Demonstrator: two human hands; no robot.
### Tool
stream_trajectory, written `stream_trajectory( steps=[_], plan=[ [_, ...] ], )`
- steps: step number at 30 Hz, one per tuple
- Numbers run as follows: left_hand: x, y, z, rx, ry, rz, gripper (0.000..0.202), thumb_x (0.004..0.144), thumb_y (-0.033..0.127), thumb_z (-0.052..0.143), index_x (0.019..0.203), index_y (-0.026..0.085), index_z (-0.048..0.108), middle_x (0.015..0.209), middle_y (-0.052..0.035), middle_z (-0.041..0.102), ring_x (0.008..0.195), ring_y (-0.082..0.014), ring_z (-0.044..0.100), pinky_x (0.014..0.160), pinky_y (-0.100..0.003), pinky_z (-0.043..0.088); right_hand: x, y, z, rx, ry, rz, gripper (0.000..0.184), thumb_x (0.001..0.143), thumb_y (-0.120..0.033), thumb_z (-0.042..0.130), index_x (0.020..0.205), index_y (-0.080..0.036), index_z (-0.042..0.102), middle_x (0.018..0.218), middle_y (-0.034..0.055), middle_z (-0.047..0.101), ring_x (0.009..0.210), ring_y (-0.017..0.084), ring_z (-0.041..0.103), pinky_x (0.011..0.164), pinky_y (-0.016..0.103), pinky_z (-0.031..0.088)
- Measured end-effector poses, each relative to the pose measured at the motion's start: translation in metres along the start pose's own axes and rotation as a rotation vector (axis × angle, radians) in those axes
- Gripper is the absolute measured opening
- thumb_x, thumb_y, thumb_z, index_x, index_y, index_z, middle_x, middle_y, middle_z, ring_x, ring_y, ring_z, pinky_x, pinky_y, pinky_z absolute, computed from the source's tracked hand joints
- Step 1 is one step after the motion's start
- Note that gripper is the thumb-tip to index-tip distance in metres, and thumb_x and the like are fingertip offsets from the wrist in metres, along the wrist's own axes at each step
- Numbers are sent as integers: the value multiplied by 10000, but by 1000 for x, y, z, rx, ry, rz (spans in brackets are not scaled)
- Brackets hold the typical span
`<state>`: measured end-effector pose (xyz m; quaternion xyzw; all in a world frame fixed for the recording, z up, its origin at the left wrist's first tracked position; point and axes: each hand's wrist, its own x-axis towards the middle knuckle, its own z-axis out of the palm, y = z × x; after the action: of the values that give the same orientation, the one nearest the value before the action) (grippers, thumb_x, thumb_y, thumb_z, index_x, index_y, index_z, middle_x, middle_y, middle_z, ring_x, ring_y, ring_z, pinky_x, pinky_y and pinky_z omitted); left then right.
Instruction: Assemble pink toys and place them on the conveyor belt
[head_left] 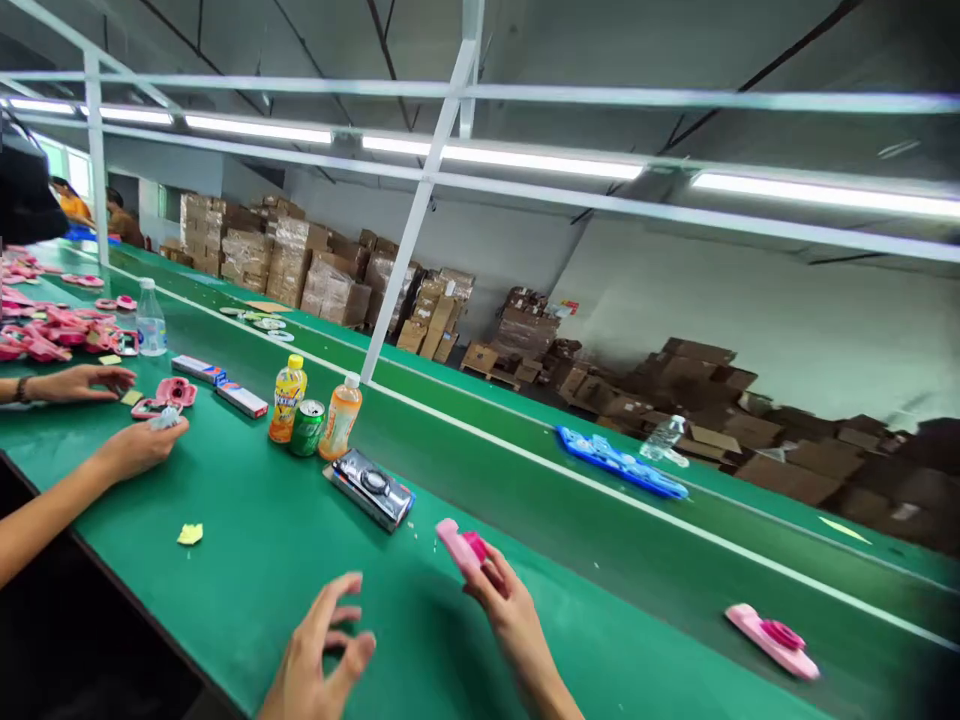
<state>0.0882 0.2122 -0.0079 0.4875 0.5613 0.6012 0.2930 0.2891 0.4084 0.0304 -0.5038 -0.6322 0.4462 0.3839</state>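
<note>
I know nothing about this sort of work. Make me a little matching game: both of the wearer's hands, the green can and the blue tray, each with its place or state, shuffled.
Things
1. Right hand
2. Left hand
3. Can
4. Blue tray

Places or states
A. Between a yellow-capped bottle and a white-capped bottle
B. Open, holding nothing
C. Beside a clear bottle
D. Holding a pink piece

Right pairs: 1-D, 2-B, 3-A, 4-C
</note>
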Motion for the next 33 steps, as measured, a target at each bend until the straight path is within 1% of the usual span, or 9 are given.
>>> stream_trajectory(
  steps=[2, 3, 5, 7, 12, 19, 26, 29, 33],
  plan=[
    [-10, 14, -2, -261, -106, -96, 792, 940, 707, 463, 1571, 250, 318, 1621, -129, 344, 1387, -268, 507, 1095, -341, 495, -69, -11, 23, 137, -203, -25, 857, 675, -712, 744, 1319, -171, 582, 1319, 127, 597, 1123, 217, 631, 904, 261, 557],
    [-17, 22, -3, -336, -151, -121, 814, 944, 701, 464, 1597, 260, 263, 1645, -116, 301, 1443, -269, 443, 1154, -352, 440, -100, -22, 32, 192, -315, -21, 785, 704, -661, 762, 1294, -175, 588, 1328, 129, 587, 1152, 214, 618, 923, 257, 552],
    [-35, 39, -4, -405, -165, -149, 800, 957, 680, 463, 1601, 250, 264, 1650, -106, 295, 1490, -270, 369, 1213, -356, 361, -147, -52, 43, 248, -474, 16, 697, 739, -609, 770, 1249, -169, 592, 1279, 123, 600, 1151, 197, 609, 961, 253, 536],
    [-54, 52, -5, -416, -104, -196, 774, 972, 652, 460, 1590, 217, 291, 1631, -119, 333, 1492, -276, 365, 1219, -357, 352, -172, -80, 48, 242, -569, 58, 641, 768, -588, 760, 1213, -160, 586, 1244, 113, 603, 1126, 173, 601, 968, 241, 518],
    [-82, 70, -13, -359, 69, -239, 721, 978, 584, 501, 1564, 200, 332, 1541, -133, 473, 1409, -276, 483, 1187, -378, 408, -178, -113, 56, 164, -609, 134, 583, 779, -616, 740, 1079, -141, 585, 1089, 71, 633, 895, 89, 569, 775, 152, 477],
    [-84, 88, -21, -416, 211, -209, 626, 981, 543, 539, 1481, 181, 434, 1403, -136, 609, 1265, -249, 624, 1033, -289, 552, -180, -136, 67, -9, -634, 152, 589, 819, -682, 658, 1058, -148, 590, 985, 58, 644, 783, 74, 557, 650, 127, 454],
    [-86, 101, -24, -506, 210, -207, 545, 984, 506, 573, 1446, 239, 459, 1351, -66, 651, 1213, -179, 653, 994, -199, 551, -187, -139, 65, -65, -606, 128, 565, 877, -691, 582, 1090, -169, 567, 1016, 61, 640, 792, 71, 569, 667, 120, 484],
    [-89, 97, -25, -511, 204, -210, 542, 987, 478, 582, 1469, 268, 451, 1353, -52, 646, 1185, -178, 660, 977, -205, 561, -189, -138, 66, -71, -613, 133, 577, 890, -702, 555, 1133, -179, 534, 1068, 70, 633, 805, 79, 584, 663, 128, 495],
    [-92, 95, -26, -572, 200, -250, 572, 985, 468, 593, 1500, 294, 418, 1386, -48, 618, 1229, -203, 632, 1009, -245, 554, -188, -141, 71, -55, -642, 147, 578, 887, -720, 548, 1094, -181, 528, 992, 58, 629, 766, 73, 579, 629, 118, 488]
  ],
)
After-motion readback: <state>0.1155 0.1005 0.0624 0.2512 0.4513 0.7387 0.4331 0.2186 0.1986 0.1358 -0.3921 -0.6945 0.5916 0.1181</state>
